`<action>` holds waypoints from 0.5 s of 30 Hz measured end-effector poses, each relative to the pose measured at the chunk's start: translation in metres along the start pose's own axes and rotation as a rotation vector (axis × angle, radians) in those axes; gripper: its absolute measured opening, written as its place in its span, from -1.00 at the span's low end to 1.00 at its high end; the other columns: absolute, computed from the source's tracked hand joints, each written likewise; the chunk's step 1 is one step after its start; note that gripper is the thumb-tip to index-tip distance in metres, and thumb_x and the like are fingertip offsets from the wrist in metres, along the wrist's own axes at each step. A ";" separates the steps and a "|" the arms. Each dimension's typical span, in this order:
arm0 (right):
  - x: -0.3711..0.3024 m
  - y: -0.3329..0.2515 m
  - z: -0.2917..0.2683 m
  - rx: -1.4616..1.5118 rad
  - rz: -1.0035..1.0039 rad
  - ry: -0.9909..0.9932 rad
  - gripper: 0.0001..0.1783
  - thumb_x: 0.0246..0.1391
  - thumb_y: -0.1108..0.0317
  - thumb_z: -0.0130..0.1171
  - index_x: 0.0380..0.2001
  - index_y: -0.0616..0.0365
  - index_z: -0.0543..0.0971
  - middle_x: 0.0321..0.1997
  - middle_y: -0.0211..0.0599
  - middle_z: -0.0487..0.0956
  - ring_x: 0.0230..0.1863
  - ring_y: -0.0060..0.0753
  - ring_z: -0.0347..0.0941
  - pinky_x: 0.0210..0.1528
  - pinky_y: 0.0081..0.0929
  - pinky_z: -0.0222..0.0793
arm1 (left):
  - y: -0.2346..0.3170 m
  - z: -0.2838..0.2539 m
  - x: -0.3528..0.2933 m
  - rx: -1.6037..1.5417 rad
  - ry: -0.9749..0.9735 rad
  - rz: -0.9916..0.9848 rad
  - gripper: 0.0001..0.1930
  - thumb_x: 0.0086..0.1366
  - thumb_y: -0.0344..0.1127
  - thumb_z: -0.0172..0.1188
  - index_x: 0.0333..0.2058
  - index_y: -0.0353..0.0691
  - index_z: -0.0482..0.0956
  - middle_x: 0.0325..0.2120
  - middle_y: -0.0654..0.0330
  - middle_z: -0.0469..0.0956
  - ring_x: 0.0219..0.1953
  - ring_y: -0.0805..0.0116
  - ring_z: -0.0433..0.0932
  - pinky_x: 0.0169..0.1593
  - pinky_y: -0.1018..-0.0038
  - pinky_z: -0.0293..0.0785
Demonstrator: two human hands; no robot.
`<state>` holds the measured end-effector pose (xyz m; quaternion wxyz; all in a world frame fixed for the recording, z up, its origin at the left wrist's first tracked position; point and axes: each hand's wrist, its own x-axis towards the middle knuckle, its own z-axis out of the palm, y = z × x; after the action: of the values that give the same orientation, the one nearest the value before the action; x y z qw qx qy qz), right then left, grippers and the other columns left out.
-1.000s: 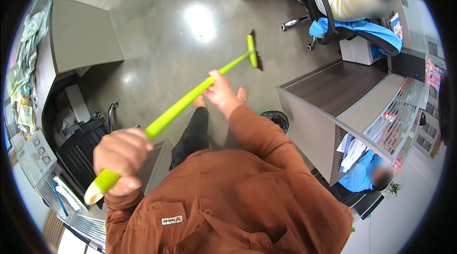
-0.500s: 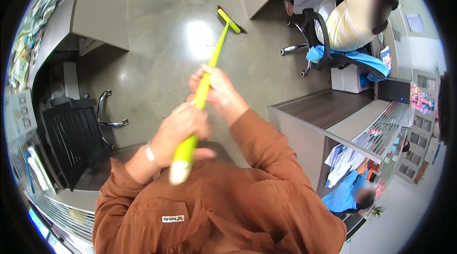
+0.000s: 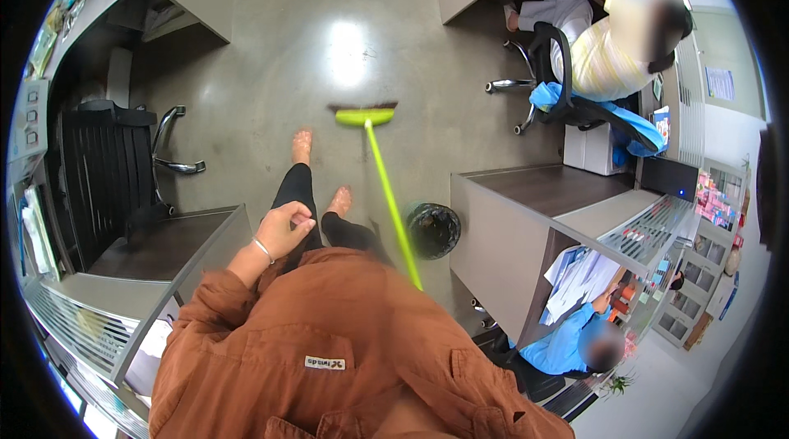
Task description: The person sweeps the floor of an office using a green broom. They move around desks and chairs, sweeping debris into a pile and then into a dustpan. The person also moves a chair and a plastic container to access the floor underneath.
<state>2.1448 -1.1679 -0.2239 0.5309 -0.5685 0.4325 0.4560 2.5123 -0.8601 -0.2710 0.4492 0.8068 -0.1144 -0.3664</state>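
A broom with a lime-green handle stretches from the floor toward my right side. Its green head with dark bristles rests flat on the grey floor, just ahead of my feet. The handle's near end disappears behind my brown jacket. My left hand, with a bracelet at the wrist, is in front of my left thigh. Its fingers are curled in, away from the broom, and nothing shows in them. My right hand is hidden from view.
A black-lined waste bin stands right of the broom handle, against a grey desk partition. At the upper right a person sits on a wheeled chair. Another person in blue is lower right. A black chair is at left.
The broom head has come nearer and turned roughly crosswise. My left hand has let go of the handle and dropped left; my right hand has left the view. The bin has come into sight.
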 end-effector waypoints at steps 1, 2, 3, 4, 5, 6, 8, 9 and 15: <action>-0.001 -0.006 0.008 -0.022 -0.001 0.019 -0.70 0.23 0.06 -0.13 -0.25 0.08 0.37 -0.58 -0.37 0.41 -0.61 -0.54 0.34 -0.59 -0.51 0.32 | -0.011 0.000 -0.002 -0.018 0.026 -0.031 -0.84 0.09 -0.40 0.24 -0.37 -0.33 0.48 -0.52 0.13 0.55 -0.43 0.39 0.56 -0.28 0.51 0.46; 0.002 -0.017 0.012 -0.046 -0.012 0.035 -0.70 0.23 0.06 -0.13 -0.25 0.08 0.37 -0.58 -0.37 0.41 -0.60 -0.54 0.34 -0.58 -0.50 0.32 | -0.021 -0.001 -0.004 -0.037 0.053 -0.063 -0.83 0.10 -0.38 0.24 -0.37 -0.32 0.48 -0.51 0.12 0.56 -0.43 0.38 0.56 -0.29 0.50 0.47; 0.007 -0.032 0.016 -0.058 -0.022 0.049 -0.69 0.23 0.06 -0.12 -0.25 0.08 0.37 -0.57 -0.37 0.41 -0.59 -0.53 0.34 -0.57 -0.50 0.32 | -0.028 -0.004 -0.004 -0.053 0.072 -0.092 -0.83 0.11 -0.36 0.24 -0.37 -0.31 0.48 -0.50 0.11 0.57 -0.44 0.37 0.57 -0.29 0.50 0.47; 0.012 -0.046 0.019 -0.067 -0.026 0.057 -0.69 0.22 0.07 -0.12 -0.25 0.09 0.37 -0.57 -0.37 0.41 -0.58 -0.53 0.34 -0.56 -0.49 0.32 | -0.030 -0.007 -0.002 -0.075 0.066 -0.115 -0.85 0.12 -0.38 0.22 -0.37 -0.32 0.48 -0.52 0.17 0.54 -0.45 0.44 0.52 -0.31 0.54 0.45; 0.020 -0.065 0.021 -0.072 -0.032 0.063 -0.69 0.22 0.07 -0.12 -0.25 0.09 0.38 -0.57 -0.37 0.41 -0.58 -0.53 0.34 -0.55 -0.48 0.32 | -0.032 -0.011 -0.001 -0.099 0.060 -0.139 -0.87 0.14 -0.40 0.20 -0.37 -0.32 0.48 -0.54 0.23 0.52 -0.46 0.52 0.48 -0.32 0.57 0.43; 0.031 -0.083 0.024 -0.065 -0.033 0.067 -0.69 0.22 0.07 -0.12 -0.25 0.09 0.38 -0.56 -0.37 0.40 -0.57 -0.53 0.34 -0.54 -0.48 0.31 | -0.035 -0.015 0.001 -0.122 0.049 -0.162 -0.89 0.16 -0.43 0.19 -0.36 -0.33 0.48 -0.55 0.28 0.50 -0.47 0.60 0.43 -0.34 0.61 0.40; 0.057 -0.130 0.025 -0.031 -0.020 0.060 -0.69 0.22 0.07 -0.11 -0.24 0.10 0.38 -0.56 -0.37 0.40 -0.55 -0.52 0.34 -0.52 -0.46 0.31 | -0.042 -0.029 0.003 -0.167 0.084 -0.209 -0.87 0.16 -0.40 0.19 -0.36 -0.32 0.48 -0.53 0.23 0.54 -0.46 0.53 0.49 -0.32 0.58 0.43; 0.073 -0.154 0.025 -0.007 -0.011 0.057 -0.69 0.21 0.07 -0.11 -0.24 0.10 0.38 -0.55 -0.37 0.40 -0.55 -0.52 0.34 -0.51 -0.46 0.31 | -0.047 -0.037 0.004 -0.190 0.098 -0.226 -0.86 0.16 -0.38 0.20 -0.35 -0.31 0.49 -0.52 0.20 0.56 -0.46 0.50 0.52 -0.31 0.56 0.45; 0.177 -0.311 0.013 0.391 0.070 0.056 -0.69 0.21 -0.01 -0.11 -0.28 0.00 0.33 -0.69 -0.45 0.29 -0.81 -0.51 0.14 -0.79 -0.46 0.12 | -0.085 -0.094 0.004 -0.308 0.274 -0.295 -0.91 0.18 -0.42 0.16 -0.36 -0.30 0.49 -0.55 0.33 0.50 -0.49 0.63 0.43 -0.35 0.64 0.40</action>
<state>2.4849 -1.1370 -0.3321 0.6028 -0.4518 0.5467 0.3655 2.5680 -0.7529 -0.3106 0.5198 0.7789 0.1239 -0.3283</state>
